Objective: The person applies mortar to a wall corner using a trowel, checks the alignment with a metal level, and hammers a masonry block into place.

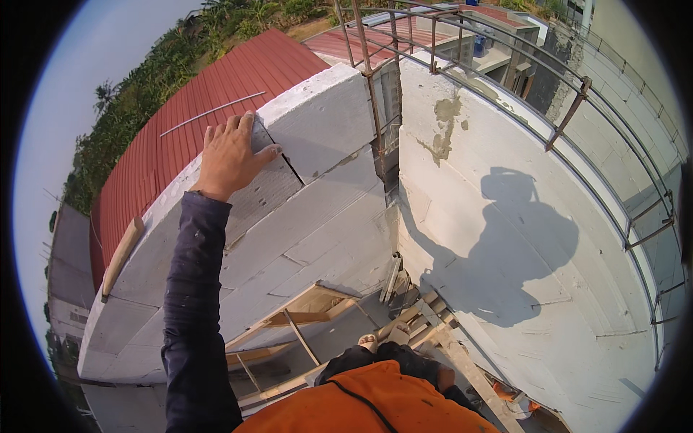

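Observation:
My left hand [234, 157] reaches up to the top of a pale wall of white blocks. Its fingers bend over the upper edge of a white block [266, 184], and the thumb lies apart on the near side. A dark, narrow joint [285, 155] separates this block from the neighbouring block [325, 115], which runs toward the corner. Low beside my orange top [361, 404], my right hand [446, 378] shows only in part below a dark sleeve. Its fingers cannot be made out.
Rusty rebar [567, 112] runs along the right-hand wall [491, 137], with upright bars at the corner. A wooden piece [123, 252] leans on the left wall's top. Below are a timber frame [299, 335], planks [469, 368] and my feet. Beyond lies a red metal roof [195, 115].

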Motion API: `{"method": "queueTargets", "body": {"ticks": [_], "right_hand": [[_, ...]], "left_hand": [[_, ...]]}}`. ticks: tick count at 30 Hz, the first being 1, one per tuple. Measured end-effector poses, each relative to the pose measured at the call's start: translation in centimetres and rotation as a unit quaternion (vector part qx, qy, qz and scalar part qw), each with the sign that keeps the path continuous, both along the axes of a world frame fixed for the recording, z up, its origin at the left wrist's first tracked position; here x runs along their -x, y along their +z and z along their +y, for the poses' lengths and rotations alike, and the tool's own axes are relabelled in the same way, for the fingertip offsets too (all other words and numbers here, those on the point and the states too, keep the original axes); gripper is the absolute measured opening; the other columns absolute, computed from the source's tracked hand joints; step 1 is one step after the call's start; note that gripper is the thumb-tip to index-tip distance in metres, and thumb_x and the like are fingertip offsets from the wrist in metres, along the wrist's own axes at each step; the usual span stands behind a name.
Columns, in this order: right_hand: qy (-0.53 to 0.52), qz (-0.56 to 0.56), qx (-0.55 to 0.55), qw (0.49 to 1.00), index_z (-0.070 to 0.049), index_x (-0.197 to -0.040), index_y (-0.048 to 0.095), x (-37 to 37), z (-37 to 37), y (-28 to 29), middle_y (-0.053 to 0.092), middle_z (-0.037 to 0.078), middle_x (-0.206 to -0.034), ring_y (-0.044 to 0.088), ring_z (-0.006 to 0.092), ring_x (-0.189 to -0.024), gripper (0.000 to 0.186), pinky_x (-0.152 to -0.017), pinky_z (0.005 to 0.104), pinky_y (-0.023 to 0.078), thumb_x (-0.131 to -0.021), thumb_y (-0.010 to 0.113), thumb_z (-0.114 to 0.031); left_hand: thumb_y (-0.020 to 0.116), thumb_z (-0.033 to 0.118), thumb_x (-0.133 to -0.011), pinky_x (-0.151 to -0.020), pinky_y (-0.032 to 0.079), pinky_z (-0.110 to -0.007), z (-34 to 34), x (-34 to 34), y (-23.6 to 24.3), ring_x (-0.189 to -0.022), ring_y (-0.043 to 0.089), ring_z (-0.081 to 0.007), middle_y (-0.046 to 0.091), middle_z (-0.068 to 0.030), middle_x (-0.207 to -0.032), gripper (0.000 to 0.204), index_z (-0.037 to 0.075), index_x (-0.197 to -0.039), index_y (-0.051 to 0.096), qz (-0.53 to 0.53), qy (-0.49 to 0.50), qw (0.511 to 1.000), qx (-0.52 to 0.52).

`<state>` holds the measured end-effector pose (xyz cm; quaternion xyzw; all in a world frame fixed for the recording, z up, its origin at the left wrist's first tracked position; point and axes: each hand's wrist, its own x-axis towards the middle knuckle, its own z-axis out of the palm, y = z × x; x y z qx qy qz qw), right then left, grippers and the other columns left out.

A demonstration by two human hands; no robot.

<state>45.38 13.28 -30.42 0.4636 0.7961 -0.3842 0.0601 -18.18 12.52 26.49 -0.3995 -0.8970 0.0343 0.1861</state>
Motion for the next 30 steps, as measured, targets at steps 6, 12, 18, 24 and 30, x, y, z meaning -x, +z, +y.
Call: {"method": "queueTargets", "body": {"ticks": [6,12,18,24,30], "right_hand": [[-0.173,0.097,0.101,0.975,0.001,-0.094,0.072,3.6,-1.5,3.5,0.070,0.024,-0.081,0.072,0.0400,-0.081,0.028,-0.067,0.0459,0.052,-0.088,0.068,-0.026],[0.143,-0.027,0.001,0.989,-0.003,-0.118,0.067,1.5,-0.5,-0.3,0.075,0.022,-0.104,0.070,0.0443,-0.090,0.037,-0.080,0.0497,0.057,-0.093,0.061,-0.030],[0.161,-0.008,-0.020,0.987,-0.002,-0.116,0.068,0.1,-0.7,0.8,0.074,0.022,-0.104,0.070,0.0445,-0.091,0.036,-0.080,0.0496,0.057,-0.094,0.060,-0.030],[0.212,0.016,-0.041,0.976,-0.002,-0.114,0.068,-1.8,-2.0,1.6,0.074,0.023,-0.104,0.070,0.0446,-0.092,0.036,-0.081,0.0494,0.056,-0.095,0.059,-0.031],[0.280,0.000,-0.006,0.960,-0.002,-0.110,0.070,-5.0,-1.4,-0.1,0.074,0.024,-0.100,0.070,0.0445,-0.095,0.038,-0.082,0.0497,0.055,-0.096,0.056,-0.034]], "left_hand": [[0.077,0.051,-0.085,-0.110,0.037,-0.051,-1.6,1.3,-0.2,-0.119,0.058,-0.0360,0.062,-0.0177,-0.123,0.074,0.002,-0.136,0.055,0.040,-0.034,0.998,-0.026],[0.080,0.043,-0.082,-0.117,0.033,-0.057,-2.5,2.0,-0.6,-0.124,0.055,-0.0356,0.059,-0.0164,-0.122,0.074,0.002,-0.138,0.054,0.049,-0.055,0.997,-0.038],[0.083,0.043,-0.078,-0.118,0.033,-0.059,-2.2,2.5,-0.8,-0.124,0.055,-0.0342,0.059,-0.0154,-0.123,0.074,0.003,-0.134,0.055,0.047,-0.077,0.994,-0.067],[0.083,0.044,-0.078,-0.116,0.036,-0.059,-2.9,3.3,-1.7,-0.123,0.056,-0.0338,0.060,-0.0142,-0.123,0.073,0.004,-0.133,0.056,0.069,-0.094,0.988,-0.100],[0.084,0.046,-0.078,-0.115,0.038,-0.059,-2.4,3.7,-1.7,-0.120,0.059,-0.0334,0.062,-0.0131,-0.120,0.071,0.004,-0.129,0.058,0.073,-0.106,0.986,-0.106]]}}
